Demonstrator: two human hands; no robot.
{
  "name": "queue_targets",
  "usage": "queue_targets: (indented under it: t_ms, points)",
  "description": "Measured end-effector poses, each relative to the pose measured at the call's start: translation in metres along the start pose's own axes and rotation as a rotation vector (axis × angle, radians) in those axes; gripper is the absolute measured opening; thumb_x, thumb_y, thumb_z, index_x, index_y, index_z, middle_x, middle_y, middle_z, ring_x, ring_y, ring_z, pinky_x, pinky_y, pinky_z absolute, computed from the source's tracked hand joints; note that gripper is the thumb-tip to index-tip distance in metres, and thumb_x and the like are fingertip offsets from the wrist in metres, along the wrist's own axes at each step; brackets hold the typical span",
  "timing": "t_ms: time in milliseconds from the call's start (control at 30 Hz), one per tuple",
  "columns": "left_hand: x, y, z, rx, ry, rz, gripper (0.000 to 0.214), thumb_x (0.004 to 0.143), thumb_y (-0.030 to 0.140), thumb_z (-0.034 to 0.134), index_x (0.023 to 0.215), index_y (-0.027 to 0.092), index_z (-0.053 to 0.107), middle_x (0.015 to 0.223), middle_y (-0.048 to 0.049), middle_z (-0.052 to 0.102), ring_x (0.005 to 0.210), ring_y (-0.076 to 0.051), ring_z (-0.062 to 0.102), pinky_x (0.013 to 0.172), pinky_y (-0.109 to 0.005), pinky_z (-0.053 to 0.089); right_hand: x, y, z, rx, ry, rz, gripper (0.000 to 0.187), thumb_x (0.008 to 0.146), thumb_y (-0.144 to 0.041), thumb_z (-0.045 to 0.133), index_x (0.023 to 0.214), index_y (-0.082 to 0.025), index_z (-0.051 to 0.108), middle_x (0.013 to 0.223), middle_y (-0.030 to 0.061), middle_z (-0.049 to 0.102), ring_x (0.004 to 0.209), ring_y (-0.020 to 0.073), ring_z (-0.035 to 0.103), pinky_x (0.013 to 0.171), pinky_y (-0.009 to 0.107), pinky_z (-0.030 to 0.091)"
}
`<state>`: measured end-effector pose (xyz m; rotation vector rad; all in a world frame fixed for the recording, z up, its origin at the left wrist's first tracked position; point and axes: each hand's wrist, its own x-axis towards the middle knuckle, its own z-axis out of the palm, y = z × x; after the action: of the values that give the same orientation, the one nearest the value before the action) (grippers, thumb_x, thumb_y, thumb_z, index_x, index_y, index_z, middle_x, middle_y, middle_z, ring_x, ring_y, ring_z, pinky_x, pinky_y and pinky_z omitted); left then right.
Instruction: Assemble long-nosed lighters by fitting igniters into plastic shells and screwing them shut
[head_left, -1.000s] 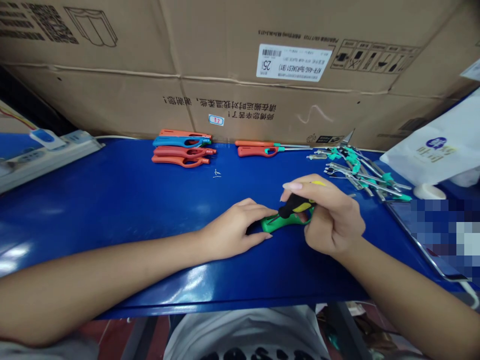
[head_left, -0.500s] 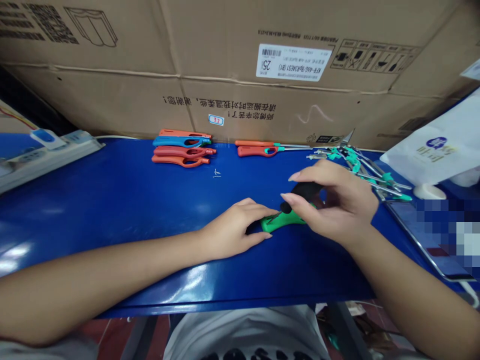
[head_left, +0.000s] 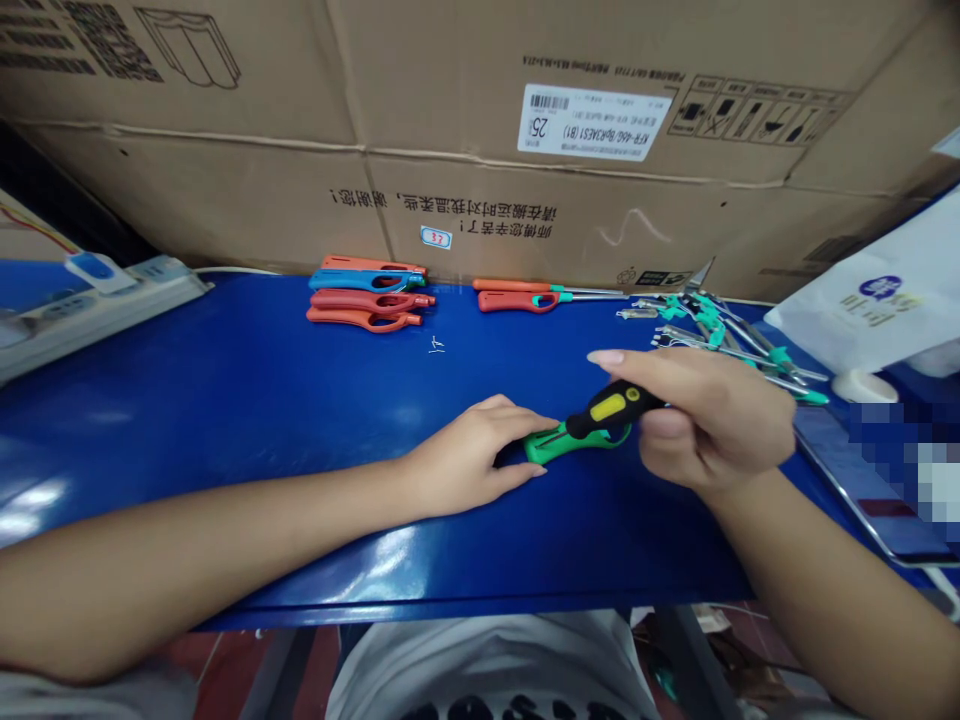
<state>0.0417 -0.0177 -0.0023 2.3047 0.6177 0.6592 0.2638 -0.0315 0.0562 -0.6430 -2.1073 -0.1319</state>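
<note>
My left hand lies on the blue table, thumb and fingers closed around one end of a green lighter casing. Its trigger loop points to the right. My right hand grips a black and yellow screwdriver by the handle, with the thumb along its top. The thin shaft slants down left onto the green casing; the tip's exact contact point is too small to make out. Part of the casing is hidden behind the screwdriver handle.
Several red, orange and blue lighter casings lie at the back, beside two with metal tubes. Metal tubes with green parts are heaped at right, near a phone. A power strip sits left; a cardboard box stands behind.
The fingers of my right hand have curled in and the hand has shifted right, leaving the screwdriver's yellow handle patch in sight. My left hand keeps its place on the casing.
</note>
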Motion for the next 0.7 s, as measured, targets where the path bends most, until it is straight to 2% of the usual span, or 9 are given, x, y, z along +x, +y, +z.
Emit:
queue_targets:
  t_ms: [67, 167, 267, 333, 400, 467, 533, 633, 700]
  points:
    - [-0.0001, -0.0001, -0.0001, 0.005, 0.003, 0.0, 0.036, 0.092, 0.023, 0.072, 0.126, 0.017, 0.065, 0.123, -0.0092, 0.072, 0.109, -0.023, 0.064, 0.1, -0.039, 0.048, 0.0017, 0.0008, -0.0012, 0.153, -0.002, -0.019, 0.038, 0.1, -0.021, 0.045, 0.132, -0.021, 0.065, 0.105, 0.0079, 0.077, 0.092, 0.0226, 0.073, 0.072, 0.036, 0.06]
    - [-0.0001, -0.0005, 0.0, 0.01, -0.001, -0.001, 0.032, 0.092, 0.023, 0.072, 0.123, 0.018, 0.066, 0.123, -0.0088, 0.072, 0.11, -0.023, 0.064, 0.101, -0.039, 0.048, 0.0056, -0.0002, 0.0018, 0.322, -0.022, 0.106, 0.033, 0.098, -0.019, 0.052, 0.127, -0.025, 0.068, 0.105, 0.0057, 0.076, 0.091, 0.0215, 0.072, 0.072, 0.036, 0.06]
    - [-0.0002, -0.001, 0.0004, 0.005, 0.004, 0.013, 0.034, 0.092, 0.022, 0.071, 0.125, 0.018, 0.065, 0.124, -0.0087, 0.072, 0.111, -0.023, 0.065, 0.102, -0.038, 0.048, 0.0062, -0.0011, 0.0026, 0.088, 0.104, 0.028, 0.023, 0.089, -0.023, 0.073, 0.112, -0.027, 0.072, 0.083, 0.0017, 0.074, 0.07, 0.0183, 0.066, 0.059, 0.031, 0.055]
    - [-0.0004, -0.0012, 0.0008, 0.005, 0.01, 0.021, 0.037, 0.092, 0.022, 0.071, 0.128, 0.016, 0.063, 0.124, -0.0091, 0.072, 0.111, -0.023, 0.065, 0.101, -0.037, 0.048, 0.0043, -0.0014, 0.0001, -0.074, 0.116, -0.022, 0.024, 0.089, -0.024, 0.072, 0.113, -0.027, 0.072, 0.078, 0.0012, 0.072, 0.065, 0.017, 0.063, 0.056, 0.03, 0.051]
    - [-0.0007, -0.0011, 0.001, 0.008, 0.009, 0.015, 0.038, 0.092, 0.023, 0.072, 0.129, 0.016, 0.063, 0.124, -0.0095, 0.072, 0.11, -0.022, 0.065, 0.101, -0.037, 0.048, 0.0023, -0.0017, -0.0028, 0.026, 0.017, 0.052, 0.033, 0.097, -0.022, 0.058, 0.128, -0.027, 0.068, 0.094, 0.0041, 0.074, 0.067, 0.0159, 0.065, 0.057, 0.029, 0.053]
    - [-0.001, -0.001, 0.0011, 0.016, 0.007, 0.003, 0.036, 0.092, 0.023, 0.072, 0.127, 0.017, 0.064, 0.124, -0.0097, 0.072, 0.11, -0.023, 0.065, 0.101, -0.039, 0.049, 0.0018, -0.0019, -0.0036, 0.271, -0.103, 0.205, 0.043, 0.102, -0.02, 0.045, 0.143, -0.028, 0.057, 0.113, 0.0063, 0.072, 0.068, 0.0135, 0.066, 0.056, 0.028, 0.054]
    - [-0.0012, -0.001, 0.0009, 0.021, 0.003, -0.007, 0.034, 0.092, 0.023, 0.071, 0.125, 0.018, 0.065, 0.124, -0.0096, 0.072, 0.112, -0.024, 0.064, 0.101, -0.04, 0.049, 0.0028, -0.0016, -0.002, 0.402, -0.129, 0.262, 0.04, 0.101, -0.022, 0.05, 0.14, -0.028, 0.059, 0.111, 0.0056, 0.072, 0.066, 0.0131, 0.065, 0.053, 0.028, 0.053]
    - [-0.0012, -0.0012, 0.0005, 0.013, 0.0, 0.002, 0.035, 0.092, 0.022, 0.071, 0.127, 0.018, 0.064, 0.125, -0.0093, 0.071, 0.113, -0.024, 0.064, 0.101, -0.04, 0.048, 0.0042, -0.0012, 0.0016, 0.197, 0.033, 0.14, 0.028, 0.088, -0.026, 0.074, 0.116, -0.027, 0.071, 0.087, 0.0024, 0.072, 0.07, 0.0171, 0.065, 0.059, 0.029, 0.053]
    - [-0.0011, -0.0012, 0.0003, 0.004, -0.005, 0.007, 0.036, 0.092, 0.023, 0.071, 0.128, 0.019, 0.064, 0.124, -0.0086, 0.072, 0.111, -0.023, 0.064, 0.101, -0.039, 0.048, 0.0038, -0.0025, 0.0024, 0.067, 0.057, 0.065, 0.027, 0.092, -0.027, 0.07, 0.119, -0.026, 0.07, 0.089, 0.0038, 0.074, 0.074, 0.0189, 0.068, 0.068, 0.031, 0.055]
